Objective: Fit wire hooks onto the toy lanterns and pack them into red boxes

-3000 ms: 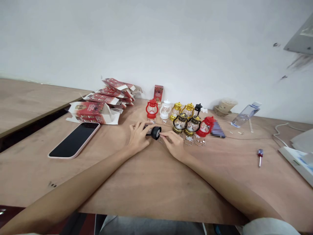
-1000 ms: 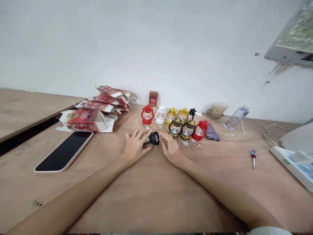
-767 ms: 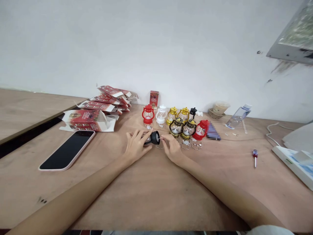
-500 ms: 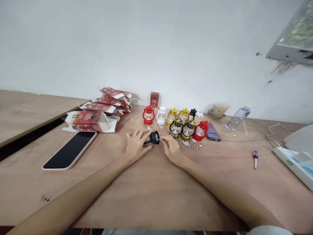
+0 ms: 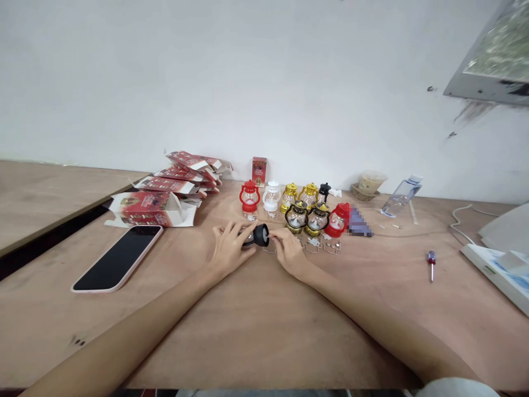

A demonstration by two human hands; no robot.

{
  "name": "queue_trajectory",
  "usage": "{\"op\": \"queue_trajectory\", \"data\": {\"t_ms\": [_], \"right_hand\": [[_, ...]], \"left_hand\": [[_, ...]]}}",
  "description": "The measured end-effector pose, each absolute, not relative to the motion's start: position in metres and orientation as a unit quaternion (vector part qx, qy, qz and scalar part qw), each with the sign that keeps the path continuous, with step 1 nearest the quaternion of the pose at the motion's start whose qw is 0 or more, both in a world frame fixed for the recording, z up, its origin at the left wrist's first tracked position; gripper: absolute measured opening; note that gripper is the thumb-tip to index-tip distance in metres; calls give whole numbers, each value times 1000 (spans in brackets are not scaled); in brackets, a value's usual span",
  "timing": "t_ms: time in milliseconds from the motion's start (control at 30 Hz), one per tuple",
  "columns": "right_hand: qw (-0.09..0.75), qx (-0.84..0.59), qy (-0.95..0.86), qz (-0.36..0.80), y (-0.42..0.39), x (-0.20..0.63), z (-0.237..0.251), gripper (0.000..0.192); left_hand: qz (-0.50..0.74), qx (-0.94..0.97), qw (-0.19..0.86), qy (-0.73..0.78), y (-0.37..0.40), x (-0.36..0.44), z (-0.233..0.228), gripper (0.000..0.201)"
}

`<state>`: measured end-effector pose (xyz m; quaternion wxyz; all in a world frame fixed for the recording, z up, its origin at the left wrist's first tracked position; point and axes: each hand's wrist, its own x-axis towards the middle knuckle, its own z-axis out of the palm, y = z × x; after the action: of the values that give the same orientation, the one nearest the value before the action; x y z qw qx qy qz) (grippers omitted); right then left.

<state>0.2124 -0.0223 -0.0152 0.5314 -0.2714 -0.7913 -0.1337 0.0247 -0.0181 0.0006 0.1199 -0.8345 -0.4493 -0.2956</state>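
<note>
Between both hands, small black lantern [image 5: 259, 235]

Light brown wooden table [image 5: 256, 331] carries everything. At 10 o'clock: black smartphone in pink case [image 5: 118, 256], face up, with flattened red-and-white cardboard boxes [image 5: 165, 190] behind it. At 12: cluster of small red, white, gold and black plastic lanterns [image 5: 295, 207], one upright red box [image 5: 259, 171] at the wall. At 2: tilted clear water bottle [image 5: 400, 196]. At 3: red-handled screwdriver [image 5: 431, 263], white cable [image 5: 463, 220].
</note>
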Motion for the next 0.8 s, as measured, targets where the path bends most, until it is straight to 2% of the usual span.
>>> {"op": "queue_trajectory", "data": {"t_ms": [600, 800], "right_hand": [[524, -259, -802, -126, -21, 214, -22, 24], [485, -247, -829, -127, -27, 212, -17, 39]], "left_hand": [[-290, -843, 110, -441, -18, 23, -1, 55], [-326, -808, 89, -483, -19, 24, 5, 43]]}}
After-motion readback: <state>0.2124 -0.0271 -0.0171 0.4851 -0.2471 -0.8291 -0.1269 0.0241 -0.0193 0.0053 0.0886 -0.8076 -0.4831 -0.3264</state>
